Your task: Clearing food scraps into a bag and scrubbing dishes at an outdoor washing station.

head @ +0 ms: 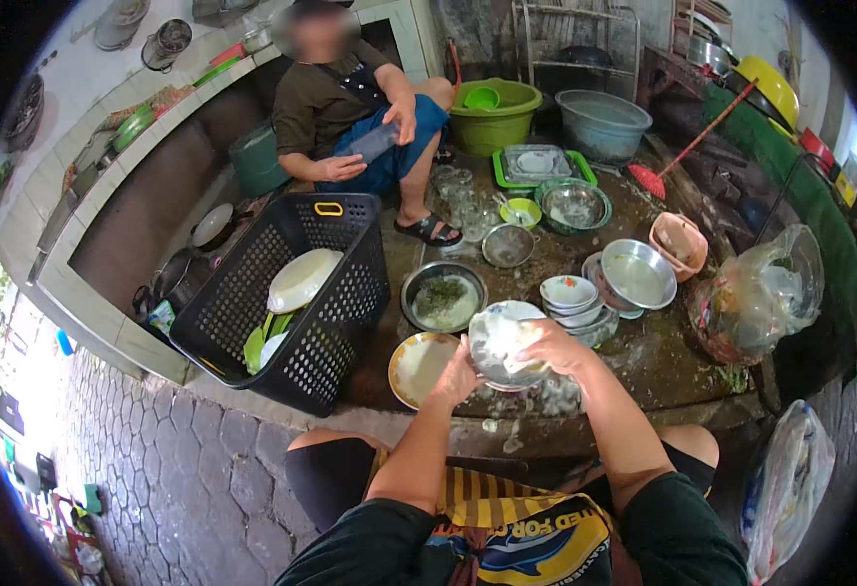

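Observation:
My left hand (459,377) grips the left rim of a glass-like plate (502,359), held tilted above the wet floor. White suds cover much of its inner face. My right hand (557,348) presses a white foamy wad (510,335) against it; the foam hides what the wad is made of. Just left of my left hand lies an orange-rimmed plate (420,370) with whitish, soapy-looking contents. Beyond it a metal basin (443,297) holds cloudy suds and a dark green scrubbing mesh (434,294). Stacked bowls (569,291) stand close beyond my right hand.
A black perforated basket (340,322) with dishes stands at left. Opposite sits another person (348,110) holding a clear container (375,143). Glasses (465,198), a strainer (508,245), a metal pan (638,274) and a plastic waste bag (758,300) surround the work area. Tubs (494,121) stand behind.

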